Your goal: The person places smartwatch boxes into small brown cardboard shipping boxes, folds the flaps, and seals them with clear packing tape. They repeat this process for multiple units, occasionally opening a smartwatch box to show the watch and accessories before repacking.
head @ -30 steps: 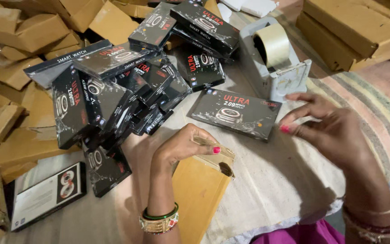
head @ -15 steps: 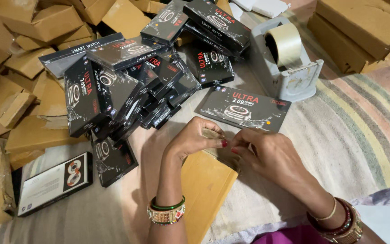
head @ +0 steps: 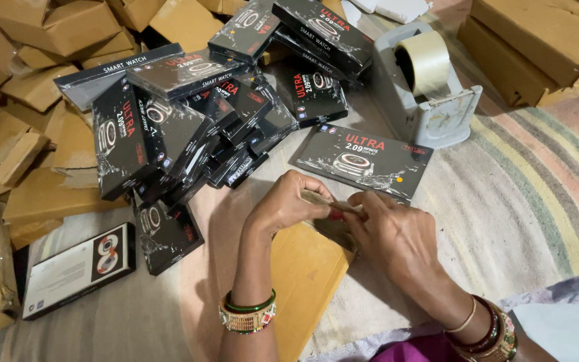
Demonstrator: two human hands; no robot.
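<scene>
**Both hands meet at the mouth of the yellow envelope**

A second ago the right hand hovered apart with fingers spread; it has since come in against the left hand, and both now meet over the top edge of the yellow envelope. The fingers of each hand are pressed together, pinching the envelope's brownish flap between them. The envelope lies flat on the striped cloth, nearest the person, its upper end hidden under the hands.

Just beyond the envelope lies a single flat black watch box, partly screened by the knuckles. Left of the envelope and farther back is a tumbled heap of black boxes. Beyond the single box stands a grey tape dispenser. Brown cartons crowd the far left of the envelope.
</scene>
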